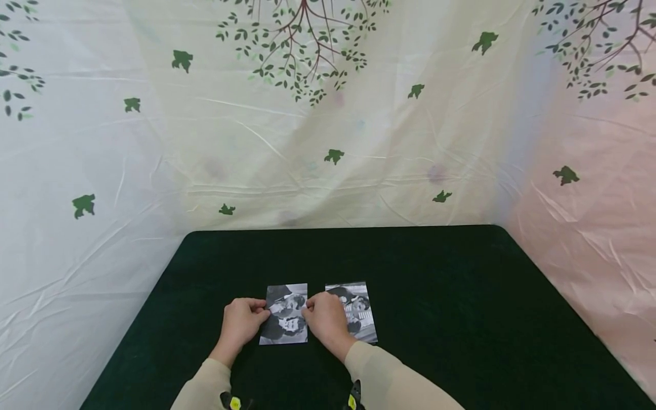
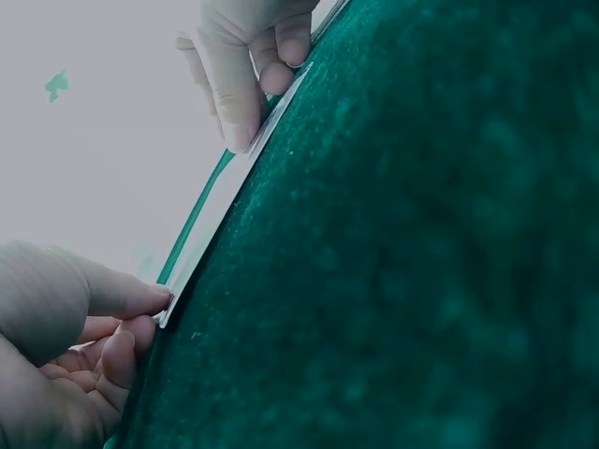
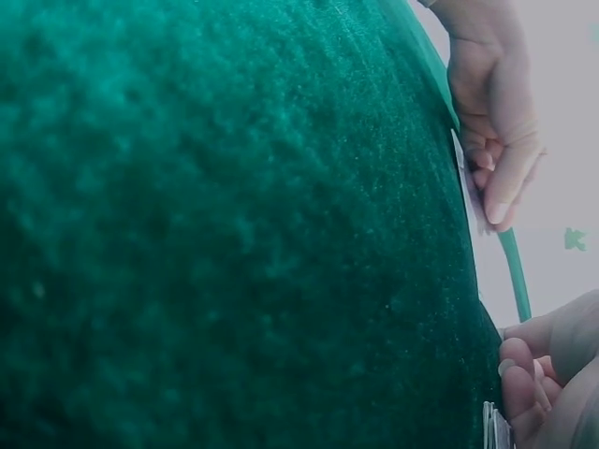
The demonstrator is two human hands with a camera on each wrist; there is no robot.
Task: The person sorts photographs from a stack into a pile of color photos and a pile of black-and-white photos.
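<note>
My left hand [image 1: 241, 322], just left of the black-and-white photo [image 1: 284, 327], pinches its left edge, thumb and finger closed right onto it. The photo lies over the dark green table [image 1: 435, 296], its long axis running away from me, one short edge toward me, the other toward the leafy curtain [image 1: 369, 193] beyond it. I can't tell which way up its print stands. At its right edge, my right hand [image 1: 328, 319] pinches too, fingertips together on the border.

My left sleeve [image 1: 202, 384] comes in on the near left of the photo. To its right, a strip of table away, lies a second photo [image 1: 365, 316], pointing much the same way; my right hand stands over its left part and hides it from above. My right sleeve [image 1: 394, 373] comes in on the near right.

The left wrist view shows the first photo almost edge-on, a thin pale strip between my hands. Only the right wrist view shows several edges layered close by my right hand.
</note>
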